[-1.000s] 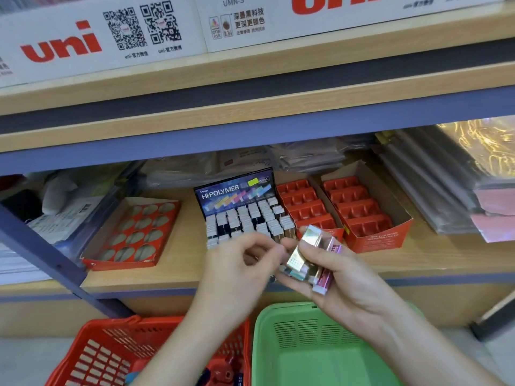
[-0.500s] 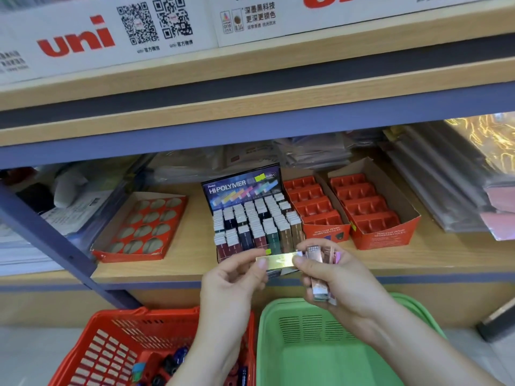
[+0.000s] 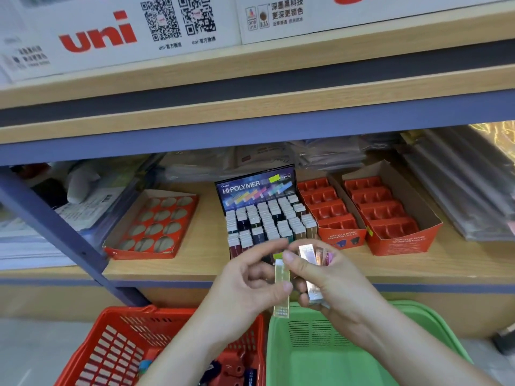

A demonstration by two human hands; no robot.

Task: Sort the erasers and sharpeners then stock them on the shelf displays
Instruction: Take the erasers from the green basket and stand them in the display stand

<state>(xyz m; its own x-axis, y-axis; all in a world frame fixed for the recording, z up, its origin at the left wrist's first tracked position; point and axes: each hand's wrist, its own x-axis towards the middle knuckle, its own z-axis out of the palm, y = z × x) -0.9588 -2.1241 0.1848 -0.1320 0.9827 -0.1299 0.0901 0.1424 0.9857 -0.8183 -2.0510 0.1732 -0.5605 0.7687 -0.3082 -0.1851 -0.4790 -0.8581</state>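
Erasers (image 3: 281, 305) in left hand (image 3: 250, 288), right hand (image 3: 334, 282)

We count two hands: left hand (image 3: 245, 280), right hand (image 3: 334, 277). Two baskets: red basket (image 3: 111, 352) 7 o'clock, green basket (image 3: 320, 330) 5 o'clock. Three red boxes: round-hole box (image 3: 131, 218) 8 o'clock, twelve holes; two sharpener boxes (image 3: 341, 239) (image 3: 401, 243) 3 o'clock. One eraser display (image 3: 256, 188) centre. Single eraser (image 3: 281, 299) in left; bundle (image 3: 308, 253) in right, we see three at least. Two uni cartons (image 3: 97, 37) (image 3: 362, 15) 12 o'clock.

Stationery shop: shelf (image 3: 195, 257) with eraser display (image 3: 256, 188).
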